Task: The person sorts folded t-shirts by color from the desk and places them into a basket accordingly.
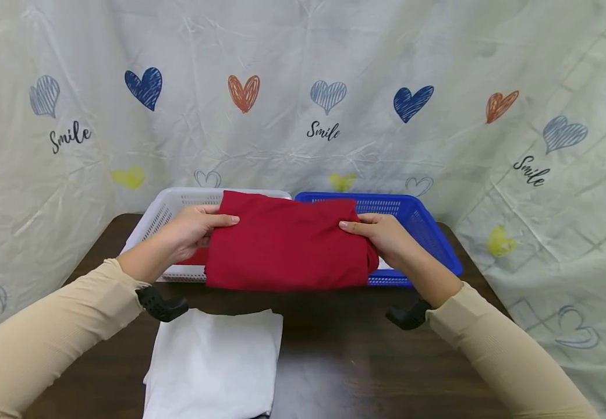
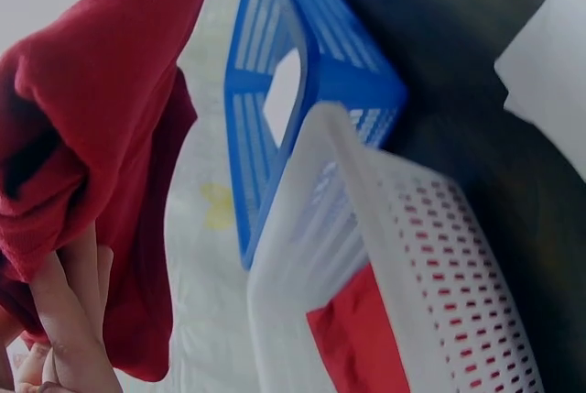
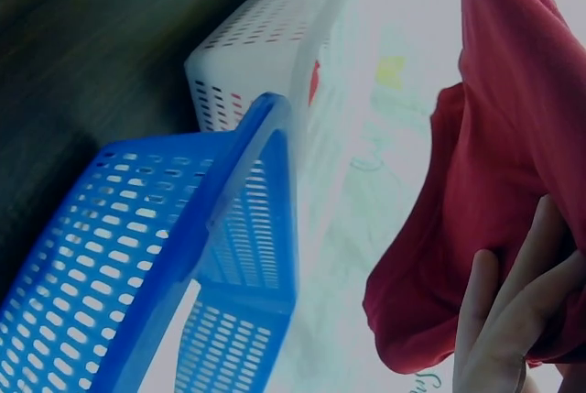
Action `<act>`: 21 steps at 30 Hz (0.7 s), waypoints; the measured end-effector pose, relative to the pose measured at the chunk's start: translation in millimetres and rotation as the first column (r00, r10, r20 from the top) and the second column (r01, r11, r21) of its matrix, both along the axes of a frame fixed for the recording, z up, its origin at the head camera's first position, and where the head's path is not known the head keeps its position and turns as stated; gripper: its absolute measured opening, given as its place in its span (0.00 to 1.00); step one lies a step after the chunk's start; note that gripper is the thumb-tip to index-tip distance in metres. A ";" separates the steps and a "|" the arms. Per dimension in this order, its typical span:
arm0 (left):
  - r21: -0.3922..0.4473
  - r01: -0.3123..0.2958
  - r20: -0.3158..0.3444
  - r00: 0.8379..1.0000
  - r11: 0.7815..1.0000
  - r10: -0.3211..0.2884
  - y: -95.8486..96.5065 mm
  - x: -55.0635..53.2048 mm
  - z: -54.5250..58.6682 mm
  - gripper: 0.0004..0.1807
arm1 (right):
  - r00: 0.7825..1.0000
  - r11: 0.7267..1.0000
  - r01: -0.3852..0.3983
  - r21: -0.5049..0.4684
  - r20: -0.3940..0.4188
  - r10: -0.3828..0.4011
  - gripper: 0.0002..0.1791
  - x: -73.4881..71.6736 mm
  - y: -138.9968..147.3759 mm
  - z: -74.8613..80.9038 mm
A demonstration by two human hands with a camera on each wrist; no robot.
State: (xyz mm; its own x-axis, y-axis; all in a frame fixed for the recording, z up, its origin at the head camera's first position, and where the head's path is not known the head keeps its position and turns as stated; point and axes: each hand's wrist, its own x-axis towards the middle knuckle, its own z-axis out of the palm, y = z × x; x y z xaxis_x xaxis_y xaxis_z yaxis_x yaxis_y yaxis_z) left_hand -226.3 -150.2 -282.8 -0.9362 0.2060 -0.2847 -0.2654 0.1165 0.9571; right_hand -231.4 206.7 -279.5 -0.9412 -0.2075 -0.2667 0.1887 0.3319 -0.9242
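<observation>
A folded dark red cloth [image 1: 292, 244], perhaps a garment, is held up in the air by both hands in front of two baskets. At its left edge the left hand [image 1: 194, 230] pinches it, thumb on the near face and fingers behind. The right hand [image 1: 381, 235] pinches the opposite edge in the same way. From the left wrist view, the left fingers [image 2: 69, 306] reach under the cloth's layered folds. Fingers of the right hand [image 3: 522, 311] spread against the cloth's back in the right wrist view.
Behind the cloth stand a white basket [image 1: 158, 218] with a red cloth [image 2: 362, 333] inside and a blue basket [image 1: 433, 233] holding something white. A folded white cloth [image 1: 216, 366] lies on the dark table [image 1: 334, 372] at front left. A patterned curtain [image 1: 282, 157] hangs behind.
</observation>
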 end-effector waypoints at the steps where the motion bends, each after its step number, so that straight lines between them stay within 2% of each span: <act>1: -0.006 -0.001 -0.004 1.000 1.000 0.001 -1.4 -1.5 1.3 0.23 | 1.000 1.000 0.002 -0.005 -0.001 -0.002 0.31 -1.8 -1.6 0.7; 15: -0.043 -0.034 -0.058 0.998 0.999 0.032 -22.0 -15.5 12.2 0.27 | 1.000 1.000 0.004 -0.015 0.002 -0.004 0.32 -25.8 -27.8 3.6; 18: -0.045 -0.035 -0.058 0.998 0.998 0.033 -26.7 -19.2 15.3 0.28 | 1.000 1.000 0.012 -0.025 -0.004 -0.012 0.31 -29.8 -33.1 5.6; 21: -0.042 -0.041 -0.048 0.998 0.998 0.039 -31.5 -22.7 17.6 0.25 | 1.000 0.999 0.017 -0.043 -0.010 -0.017 0.29 -33.9 -38.5 7.4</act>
